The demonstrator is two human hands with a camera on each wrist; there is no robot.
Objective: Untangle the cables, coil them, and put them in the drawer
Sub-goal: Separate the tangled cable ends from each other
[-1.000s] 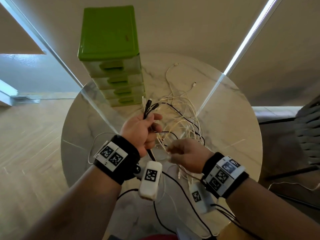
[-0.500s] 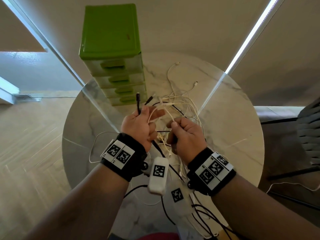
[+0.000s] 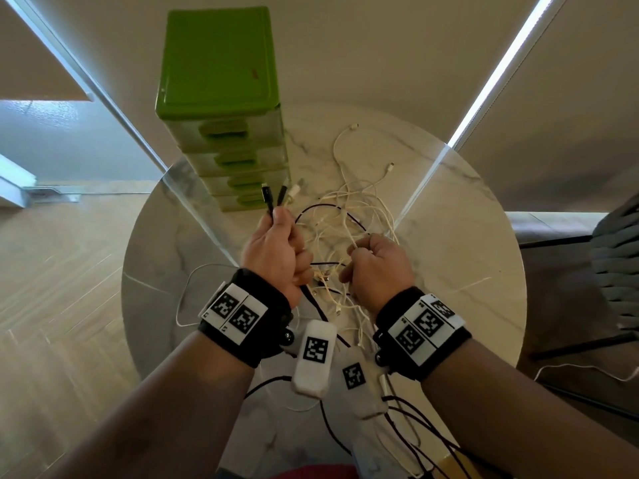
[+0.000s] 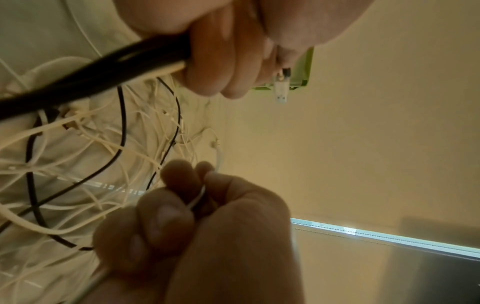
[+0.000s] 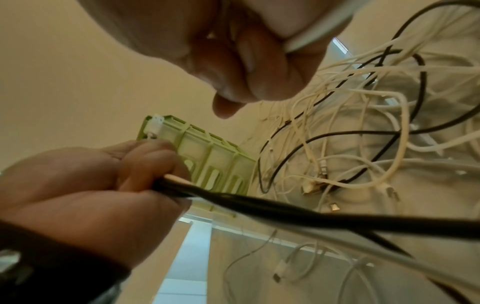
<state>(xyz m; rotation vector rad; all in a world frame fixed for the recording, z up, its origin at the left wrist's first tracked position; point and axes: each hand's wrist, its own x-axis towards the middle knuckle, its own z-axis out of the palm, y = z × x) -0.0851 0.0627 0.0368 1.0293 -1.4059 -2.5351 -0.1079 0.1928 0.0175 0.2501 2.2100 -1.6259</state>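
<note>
A tangle of white cables [image 3: 349, 219] with a thin black one [image 3: 325, 207] lies on the round marble table [image 3: 477, 243]. My left hand [image 3: 276, 250] is raised above it and grips a bundle of black cables [image 4: 85, 78] and a white one, their plugs [image 3: 275, 197] sticking up past my fingers. To its right, my right hand [image 3: 377, 264] pinches a white cable [image 4: 200, 195] drawn up from the tangle [image 5: 350, 123]. The green drawer unit [image 3: 221, 108] stands at the table's back left, all drawers closed.
Black and white leads [image 3: 415, 437] hang from my wrist units over the table's near edge. A white cable loop [image 3: 190, 299] lies left of my left wrist. A dark chair [image 3: 615, 271] stands at the right; the wood floor [image 3: 58, 288] is at the left.
Both hands have risen and moved away from me. My right hand came up from low beside the left and took a white cable. The black plugs now stand higher above my left fist.
</note>
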